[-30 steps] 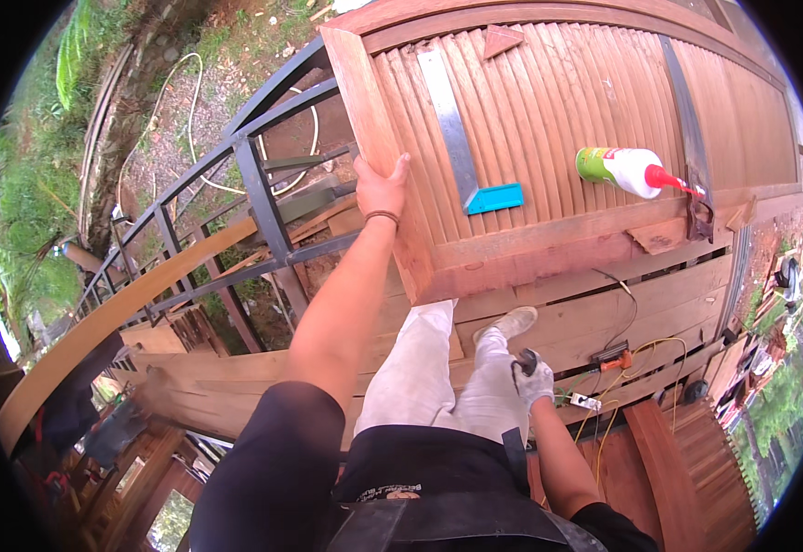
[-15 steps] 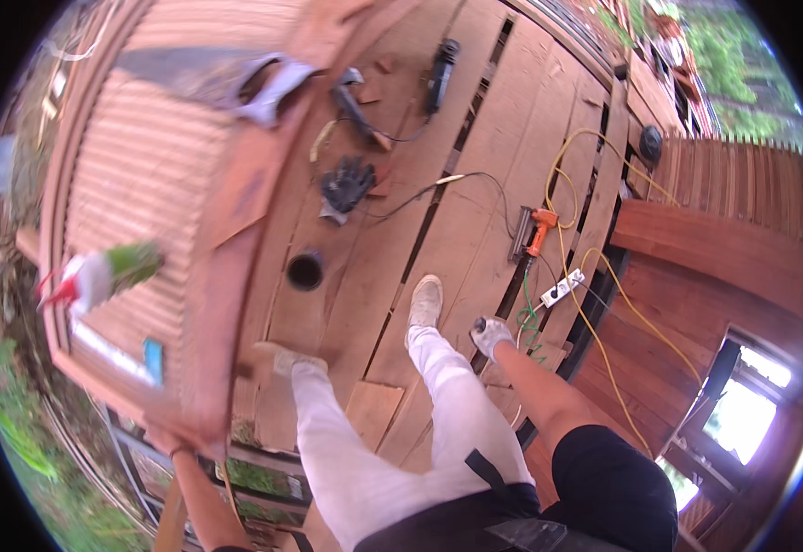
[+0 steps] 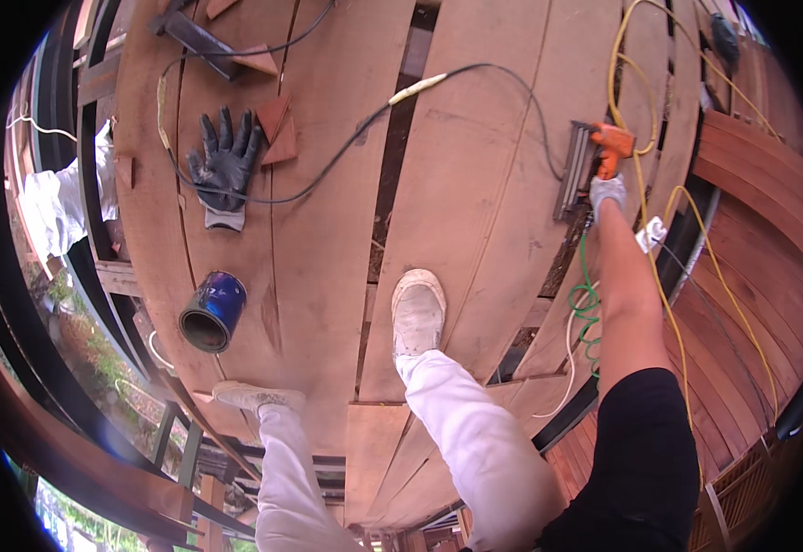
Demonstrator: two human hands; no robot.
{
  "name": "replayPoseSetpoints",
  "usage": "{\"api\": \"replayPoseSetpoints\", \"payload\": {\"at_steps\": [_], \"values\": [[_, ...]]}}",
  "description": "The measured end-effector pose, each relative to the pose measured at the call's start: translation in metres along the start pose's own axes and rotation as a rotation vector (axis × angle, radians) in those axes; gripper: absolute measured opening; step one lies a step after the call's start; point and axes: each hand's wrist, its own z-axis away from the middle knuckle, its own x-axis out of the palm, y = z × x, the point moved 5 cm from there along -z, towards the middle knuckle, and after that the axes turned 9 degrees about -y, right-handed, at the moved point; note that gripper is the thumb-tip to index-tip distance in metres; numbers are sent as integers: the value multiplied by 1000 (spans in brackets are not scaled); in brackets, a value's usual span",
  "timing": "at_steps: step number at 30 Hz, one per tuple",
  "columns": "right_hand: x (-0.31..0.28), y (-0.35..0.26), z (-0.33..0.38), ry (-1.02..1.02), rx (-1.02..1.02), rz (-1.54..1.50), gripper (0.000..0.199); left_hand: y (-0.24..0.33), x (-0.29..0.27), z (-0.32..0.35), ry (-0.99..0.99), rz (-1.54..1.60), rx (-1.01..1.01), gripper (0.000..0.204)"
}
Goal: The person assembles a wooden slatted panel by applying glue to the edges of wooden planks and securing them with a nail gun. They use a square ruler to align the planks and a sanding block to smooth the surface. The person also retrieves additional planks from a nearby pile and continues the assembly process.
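Observation:
My right hand point(image 3: 608, 191), in a pale grey work glove, reaches forward and closes round the lower end of the handle of an orange nail gun point(image 3: 612, 140). The tool lies on the plank floor with its dark magazine pointing toward me; my glove hides the base of the handle. A green coiled hose point(image 3: 585, 317) runs down beside my forearm. Just right of my wrist is a white power strip point(image 3: 650, 235), partly covered by the arm. My left hand is outside the picture.
Gaps split the floor planks point(image 3: 328, 276). At left lie a black-and-grey glove point(image 3: 225, 166), a blue can point(image 3: 214, 311) on its side and triangular wood offcuts point(image 3: 277, 129). A black cable point(image 3: 328, 175) and yellow hose point(image 3: 659, 276) cross the floor. A person's white-clothed leg point(image 3: 57, 207) shows at far left.
My right hand has gone forward from beside my leg to the nail gun's handle. My left hand, earlier at the wooden frame's lower corner, has left view. The corrugated panel is gone from the left.

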Motion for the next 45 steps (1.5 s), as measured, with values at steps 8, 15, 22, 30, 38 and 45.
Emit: {"api": "replayPoseSetpoints", "payload": {"at_steps": [8,15,22,30,38,45], "values": [[-6,47,13,-230,58,-807,33,-4,9,-36,-327,170,193,44],[-123,65,249,-1335,-596,-1567,25,-29,15,-26,-8,-339,-146,96],[-353,-105,575,-927,-1028,-915,36,3,21,-12,-446,601,20,52],[-326,-184,841,-807,-1663,-67,41,-12,-16,0,-867,664,27,48],[-253,-213,1050,-972,-1677,313,21,-21,14,-20,-932,701,247,67],[-258,-219,1095,-710,-1750,485,21,-19,3,-21,-864,451,243,73]]}}
